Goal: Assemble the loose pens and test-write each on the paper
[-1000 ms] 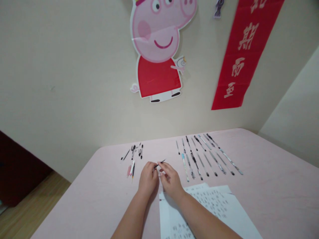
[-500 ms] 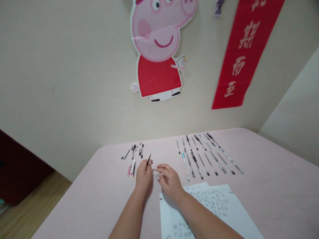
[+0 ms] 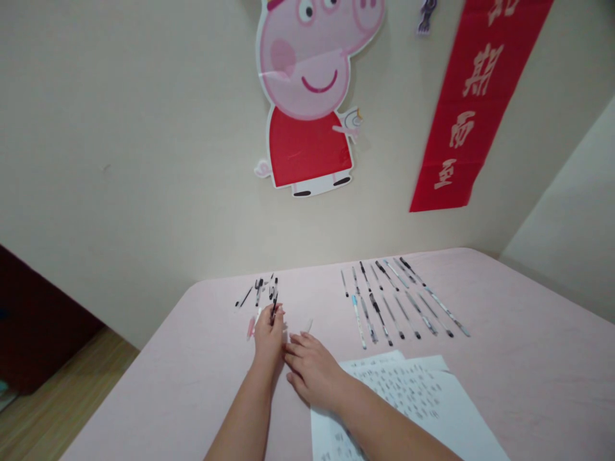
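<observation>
Pig cutout, red wall banner

Pale, unclear characters on the red banner at two o'clock; illegible handwriting on paper at five o'clock

The left grip holds a slim black pen piece, tip pointing away. Just to its right, the right grip hovers low over the pink table, thumb apart from its fingers, a whitish piece just beyond. Black pen parts lie beyond the left grip; two rows of pens and handwritten sheets lie right of the right grip.
</observation>
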Action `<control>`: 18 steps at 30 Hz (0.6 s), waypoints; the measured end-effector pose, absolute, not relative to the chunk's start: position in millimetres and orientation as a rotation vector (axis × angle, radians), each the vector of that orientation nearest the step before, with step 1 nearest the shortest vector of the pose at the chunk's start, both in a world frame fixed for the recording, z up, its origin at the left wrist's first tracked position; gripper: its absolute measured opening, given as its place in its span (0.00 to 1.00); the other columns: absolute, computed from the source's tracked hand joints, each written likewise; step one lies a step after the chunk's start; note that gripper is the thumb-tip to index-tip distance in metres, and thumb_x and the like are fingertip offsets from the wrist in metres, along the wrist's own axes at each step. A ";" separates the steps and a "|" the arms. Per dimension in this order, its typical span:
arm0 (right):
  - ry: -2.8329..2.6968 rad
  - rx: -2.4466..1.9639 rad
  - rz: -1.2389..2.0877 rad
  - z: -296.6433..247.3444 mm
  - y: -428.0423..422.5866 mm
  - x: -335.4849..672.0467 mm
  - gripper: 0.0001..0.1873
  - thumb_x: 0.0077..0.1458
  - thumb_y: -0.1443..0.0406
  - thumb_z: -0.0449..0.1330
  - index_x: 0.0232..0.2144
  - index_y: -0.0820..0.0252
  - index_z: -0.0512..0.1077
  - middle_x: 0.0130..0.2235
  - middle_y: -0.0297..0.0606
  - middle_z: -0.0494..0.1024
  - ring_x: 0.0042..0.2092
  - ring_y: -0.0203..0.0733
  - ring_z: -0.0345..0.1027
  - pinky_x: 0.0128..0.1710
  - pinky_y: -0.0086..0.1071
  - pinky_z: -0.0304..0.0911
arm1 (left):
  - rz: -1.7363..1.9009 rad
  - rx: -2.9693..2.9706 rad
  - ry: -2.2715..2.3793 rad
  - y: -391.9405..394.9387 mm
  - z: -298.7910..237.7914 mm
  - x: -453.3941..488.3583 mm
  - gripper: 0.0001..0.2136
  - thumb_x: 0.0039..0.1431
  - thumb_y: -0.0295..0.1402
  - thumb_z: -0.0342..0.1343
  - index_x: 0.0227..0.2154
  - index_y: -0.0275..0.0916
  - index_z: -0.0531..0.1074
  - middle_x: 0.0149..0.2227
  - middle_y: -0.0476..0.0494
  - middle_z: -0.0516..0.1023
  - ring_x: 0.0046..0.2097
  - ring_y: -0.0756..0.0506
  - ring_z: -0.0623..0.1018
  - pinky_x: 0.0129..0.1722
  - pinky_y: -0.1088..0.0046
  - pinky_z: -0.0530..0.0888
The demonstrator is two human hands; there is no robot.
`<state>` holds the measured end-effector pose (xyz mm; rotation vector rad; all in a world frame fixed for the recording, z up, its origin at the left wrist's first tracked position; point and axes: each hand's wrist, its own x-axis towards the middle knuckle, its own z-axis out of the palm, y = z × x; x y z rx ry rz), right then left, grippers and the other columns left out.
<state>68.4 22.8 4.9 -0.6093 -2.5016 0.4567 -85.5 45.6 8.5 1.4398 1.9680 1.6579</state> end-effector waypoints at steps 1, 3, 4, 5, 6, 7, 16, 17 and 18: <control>-2.495 -0.604 0.438 4.2 24.1 68.0 0.18 0.53 0.67 0.57 0.47 0.61 0.72 0.49 0.42 0.75 0.56 0.47 0.59 0.61 0.43 0.47 | 1.657 1.420 1.956 45.3 8.6 -84.5 0.11 0.56 0.39 0.49 0.35 0.39 0.71 0.33 0.43 0.76 0.35 0.46 0.76 0.36 0.67 0.74; -2.479 -0.581 0.393 3.3 27.4 66.8 0.15 0.54 0.70 0.55 0.44 0.60 0.74 0.45 0.42 0.78 0.53 0.45 0.63 0.59 0.42 0.49 | 1.661 1.369 1.935 44.3 9.2 -82.6 0.12 0.56 0.40 0.49 0.36 0.39 0.70 0.34 0.44 0.76 0.35 0.46 0.76 0.34 0.69 0.74; -2.474 -0.565 0.371 3.0 29.2 66.1 0.13 0.55 0.71 0.55 0.41 0.59 0.75 0.42 0.42 0.78 0.50 0.44 0.65 0.57 0.41 0.52 | 1.662 1.347 1.924 43.8 9.6 -81.9 0.13 0.56 0.41 0.48 0.37 0.39 0.70 0.34 0.44 0.76 0.35 0.47 0.76 0.33 0.70 0.74; -2.474 -0.552 0.350 2.9 31.0 65.5 0.12 0.55 0.72 0.54 0.38 0.59 0.76 0.39 0.42 0.79 0.47 0.43 0.67 0.54 0.39 0.55 | 1.660 1.333 1.913 43.3 10.0 -81.3 0.13 0.57 0.42 0.48 0.38 0.39 0.69 0.33 0.44 0.75 0.34 0.47 0.76 0.32 0.70 0.74; -2.474 -0.543 0.332 2.9 32.6 65.0 0.11 0.56 0.72 0.54 0.35 0.59 0.76 0.36 0.42 0.79 0.44 0.43 0.68 0.50 0.38 0.58 | 1.656 1.329 1.902 42.8 10.4 -80.9 0.14 0.57 0.42 0.48 0.39 0.39 0.69 0.33 0.44 0.75 0.34 0.47 0.76 0.32 0.70 0.74; -2.475 -0.540 0.317 3.1 33.8 64.6 0.10 0.56 0.72 0.55 0.33 0.59 0.76 0.33 0.41 0.79 0.41 0.42 0.68 0.46 0.36 0.59 | 1.649 1.335 1.892 42.4 10.8 -80.7 0.14 0.57 0.43 0.47 0.39 0.39 0.69 0.33 0.45 0.75 0.34 0.47 0.76 0.33 0.70 0.74; -2.400 -0.688 0.389 3.5 33.1 67.1 0.10 0.55 0.73 0.55 0.30 0.59 0.76 0.30 0.39 0.76 0.33 0.40 0.68 0.36 0.31 0.61 | 1.627 1.465 1.869 41.8 8.2 -80.7 0.17 0.62 0.42 0.41 0.31 0.38 0.71 0.37 0.40 0.76 0.42 0.44 0.75 0.39 0.65 0.73; -2.344 -0.714 0.457 3.7 33.0 68.0 0.10 0.55 0.72 0.55 0.33 0.59 0.76 0.32 0.39 0.76 0.34 0.40 0.68 0.36 0.31 0.62 | 1.623 1.506 1.876 42.0 7.5 -81.2 0.17 0.62 0.42 0.41 0.31 0.39 0.71 0.37 0.41 0.76 0.42 0.43 0.75 0.41 0.64 0.73; -2.276 -0.733 0.531 3.9 33.2 68.9 0.10 0.55 0.72 0.55 0.34 0.59 0.76 0.34 0.39 0.76 0.35 0.39 0.69 0.37 0.30 0.63 | 1.614 1.547 1.886 42.1 6.9 -81.8 0.17 0.62 0.41 0.41 0.30 0.39 0.71 0.37 0.41 0.77 0.43 0.43 0.75 0.42 0.64 0.72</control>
